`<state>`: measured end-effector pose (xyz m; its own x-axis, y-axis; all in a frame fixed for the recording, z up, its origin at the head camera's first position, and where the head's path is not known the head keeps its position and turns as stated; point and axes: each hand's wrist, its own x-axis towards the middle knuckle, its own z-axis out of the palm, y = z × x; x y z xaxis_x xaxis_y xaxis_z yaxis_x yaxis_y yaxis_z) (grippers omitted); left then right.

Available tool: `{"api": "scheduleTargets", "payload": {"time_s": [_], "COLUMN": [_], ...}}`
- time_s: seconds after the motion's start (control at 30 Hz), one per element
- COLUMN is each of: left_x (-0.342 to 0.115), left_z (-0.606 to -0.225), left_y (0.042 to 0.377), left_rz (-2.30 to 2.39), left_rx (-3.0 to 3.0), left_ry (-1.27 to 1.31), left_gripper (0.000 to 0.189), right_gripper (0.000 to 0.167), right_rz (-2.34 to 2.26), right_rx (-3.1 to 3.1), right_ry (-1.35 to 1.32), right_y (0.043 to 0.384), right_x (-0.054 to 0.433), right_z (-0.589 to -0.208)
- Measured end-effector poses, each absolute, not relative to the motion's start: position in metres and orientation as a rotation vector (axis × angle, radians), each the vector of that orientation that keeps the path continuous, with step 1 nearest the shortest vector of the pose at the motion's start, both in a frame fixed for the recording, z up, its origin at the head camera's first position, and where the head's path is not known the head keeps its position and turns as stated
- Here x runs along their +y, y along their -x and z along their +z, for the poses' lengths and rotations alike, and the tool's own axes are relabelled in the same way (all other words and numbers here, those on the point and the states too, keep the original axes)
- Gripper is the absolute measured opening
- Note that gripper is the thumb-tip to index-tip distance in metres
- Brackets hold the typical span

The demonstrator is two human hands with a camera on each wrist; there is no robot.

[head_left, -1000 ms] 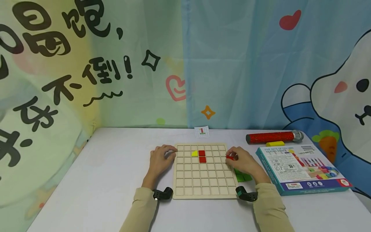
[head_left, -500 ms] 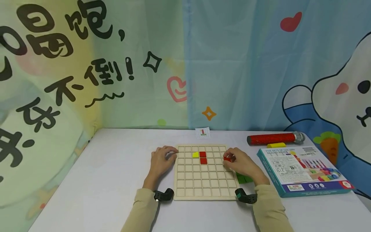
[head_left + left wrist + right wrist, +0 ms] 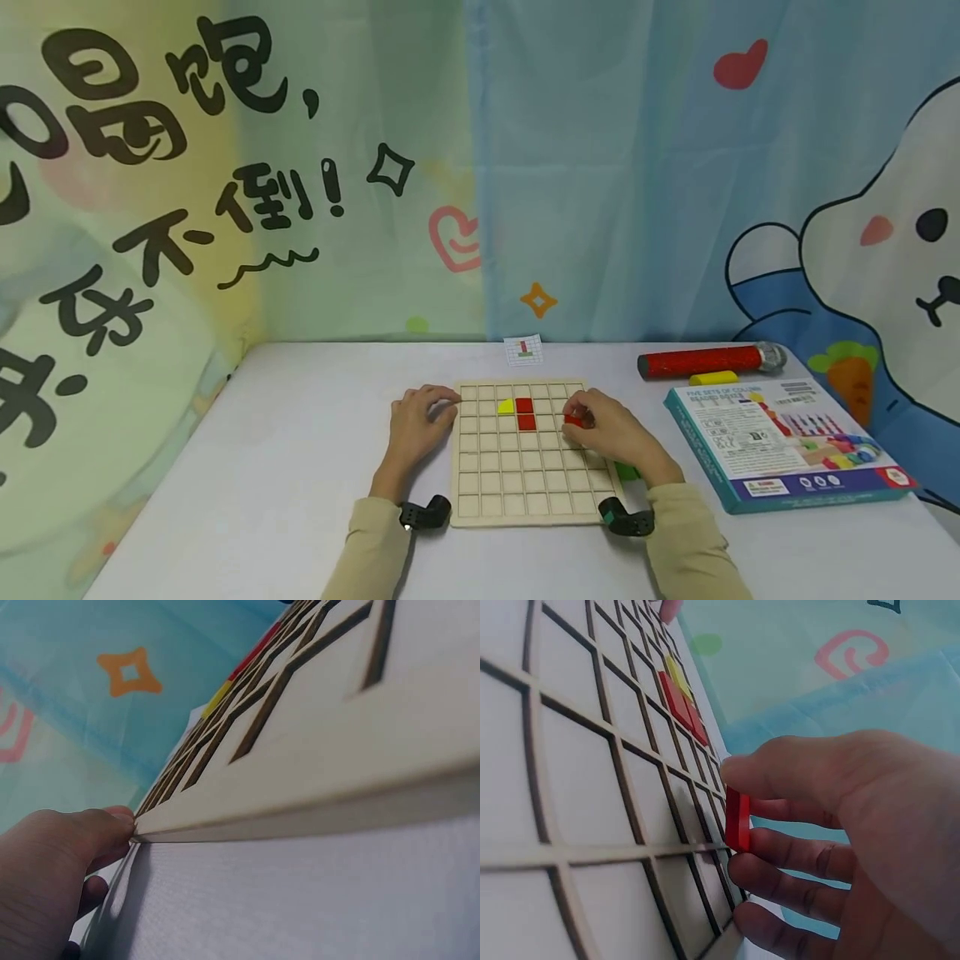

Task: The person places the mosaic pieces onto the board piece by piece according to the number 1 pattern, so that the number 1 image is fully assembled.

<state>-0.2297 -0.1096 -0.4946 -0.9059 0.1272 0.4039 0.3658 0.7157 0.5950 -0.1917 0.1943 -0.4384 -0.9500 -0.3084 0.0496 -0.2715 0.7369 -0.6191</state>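
Pinches a red tile [image 3: 738,823] between thumb and fingers of the right hand [image 3: 611,425], over the board [image 3: 530,483], just inside its right edge. Apparently runs lengthwise left to right, parallel to the far edge, though partly hidden by fingertips. Reaches in with the wrist beyond the right edge. Grips the board's far left corner with the left hand [image 3: 418,423].

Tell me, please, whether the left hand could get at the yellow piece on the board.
Probably yes: the left hand touches the board at its left edge, and only bare squares lie between hand and yellow piece.
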Motion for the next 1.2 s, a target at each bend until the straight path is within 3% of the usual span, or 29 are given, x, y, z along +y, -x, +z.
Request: {"api": "scheduleTargets", "payload": {"time_s": [1.2], "left_x": [-0.111], "left_z": [-0.495], "left_y": [0.231], "left_rz": [-0.981], "left_rx": [-2.602], "left_ry": [0.376], "left_gripper": [0.014], "right_gripper": [0.018], "right_rz": [-0.884], "right_rx": [2.939], "right_ry": [0.528], "right_y": [0.184], "right_x": [0.145], "right_z": [-0.445]}}
